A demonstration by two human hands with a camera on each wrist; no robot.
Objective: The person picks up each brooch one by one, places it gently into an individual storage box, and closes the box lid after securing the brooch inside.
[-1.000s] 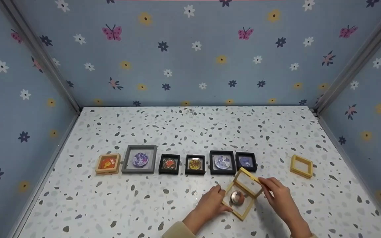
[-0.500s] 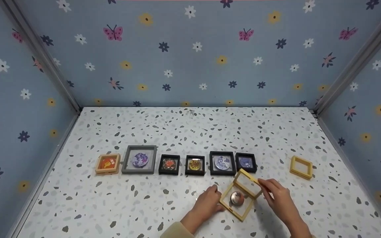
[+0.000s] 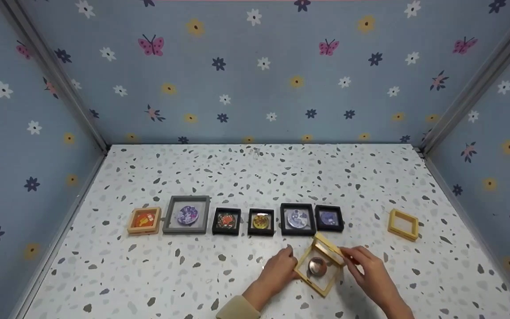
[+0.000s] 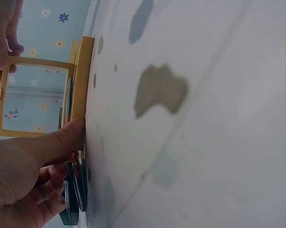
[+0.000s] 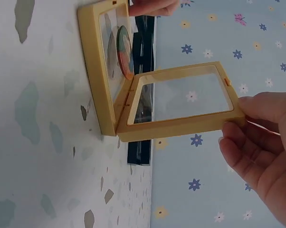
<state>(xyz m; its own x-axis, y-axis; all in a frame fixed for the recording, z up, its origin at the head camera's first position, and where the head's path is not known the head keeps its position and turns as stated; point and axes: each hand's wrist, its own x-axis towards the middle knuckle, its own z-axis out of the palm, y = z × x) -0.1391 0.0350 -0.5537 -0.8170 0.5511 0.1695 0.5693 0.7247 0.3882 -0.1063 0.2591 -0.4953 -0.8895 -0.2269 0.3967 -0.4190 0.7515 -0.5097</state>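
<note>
A yellow hinged display frame point(image 3: 310, 282) with clear windows stands partly unfolded on the table, its base half flat. Inside the base lies a round, shiny badge point(image 3: 317, 266), whose coloured edge shows in the right wrist view. My left hand point(image 3: 277, 268) holds the base by its left corner, thumb point(image 4: 64, 135) along the rim in the left wrist view. At the other side my right hand point(image 3: 372, 277) pinches the free edge of the raised lid point(image 5: 181, 126) between thumb and fingers. The lid stands up from the hinge at a steep angle.
Behind the hands runs a row of framed badges: an orange frame point(image 3: 144, 230), a large grey frame point(image 3: 186, 231) and several black frames point(image 3: 298, 233). Another yellow frame point(image 3: 403, 232) lies to the right. A flowered wall point(image 3: 255, 71) bounds the table point(image 3: 255, 177) at the back.
My right hand has swung the lid up from a wider angle toward the base, shifting slightly left and nearer. My left hand has drawn back a little to the left along the rim.
</note>
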